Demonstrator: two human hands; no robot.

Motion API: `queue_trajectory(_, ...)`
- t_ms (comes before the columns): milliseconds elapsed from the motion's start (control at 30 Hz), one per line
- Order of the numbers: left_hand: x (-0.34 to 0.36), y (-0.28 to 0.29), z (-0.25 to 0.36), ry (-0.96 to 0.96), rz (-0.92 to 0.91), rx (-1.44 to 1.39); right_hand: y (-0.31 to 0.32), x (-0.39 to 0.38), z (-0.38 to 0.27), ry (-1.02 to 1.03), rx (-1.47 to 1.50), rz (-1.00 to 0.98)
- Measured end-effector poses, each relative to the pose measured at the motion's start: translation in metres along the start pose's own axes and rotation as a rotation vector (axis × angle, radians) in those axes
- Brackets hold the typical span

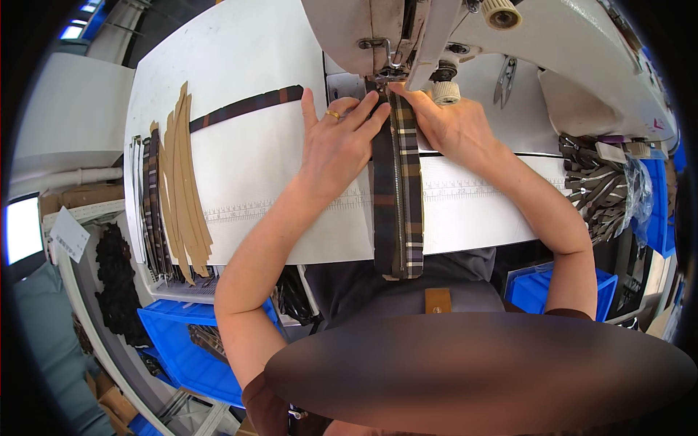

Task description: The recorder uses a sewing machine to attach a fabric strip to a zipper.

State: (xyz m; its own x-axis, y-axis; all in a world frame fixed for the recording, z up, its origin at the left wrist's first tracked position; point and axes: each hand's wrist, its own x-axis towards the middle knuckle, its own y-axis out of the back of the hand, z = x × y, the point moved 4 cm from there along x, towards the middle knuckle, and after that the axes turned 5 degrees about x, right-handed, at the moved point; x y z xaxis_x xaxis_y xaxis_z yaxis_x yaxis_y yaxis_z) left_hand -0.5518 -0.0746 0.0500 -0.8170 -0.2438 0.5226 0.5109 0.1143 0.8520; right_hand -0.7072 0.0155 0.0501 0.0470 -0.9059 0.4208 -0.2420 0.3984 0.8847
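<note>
A long plaid fabric strip with a metal zipper (pixel 398 196) runs from under the sewing machine's presser foot (pixel 391 75) toward me. Its near end hangs over the table's front edge. My left hand (pixel 340 138) lies on the strip's left side, fingers stretched out and spread, with a ring on one finger. From the right, my right hand (pixel 454 123) grips the strip's right edge close to the needle. Its index finger reaches almost to the foot, and the other fingers are partly hidden. The white sewing machine (pixel 552 36) stands over the far side.
A narrow dark plaid strip (pixel 247 107) lies left of my hand, beside tan paper strips (pixel 185 182) and stacked plaid strips (pixel 151 196). Thread snips (pixel 504 81) rest under the machine arm. Many zipper pieces (pixel 598 185) pile at right. Blue bins (pixel 189 356) stand below the table.
</note>
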Motion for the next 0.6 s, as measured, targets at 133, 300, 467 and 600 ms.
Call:
queue_trajectory(133, 0.000, -0.002, 0.000, 0.002, -0.009, 0.005, -0.002, 0.002, 0.003, 0.000, -0.002, 0.001)
queue_trajectory(300, 0.001, 0.001, 0.000, 0.005, 0.004, 0.045, 0.004, 0.003, -0.001, -0.058, 0.035, -0.008)
queue_trajectory(467, 0.003, 0.016, 0.012, 0.037, 0.096, 0.055, 0.013, -0.006, 0.004, -0.089, 0.374, 0.092)
queue_trajectory(600, -0.033, 0.042, 0.025, 0.133, 0.035, -0.693, 0.032, -0.047, -0.004, -0.218, 0.514, 0.074)
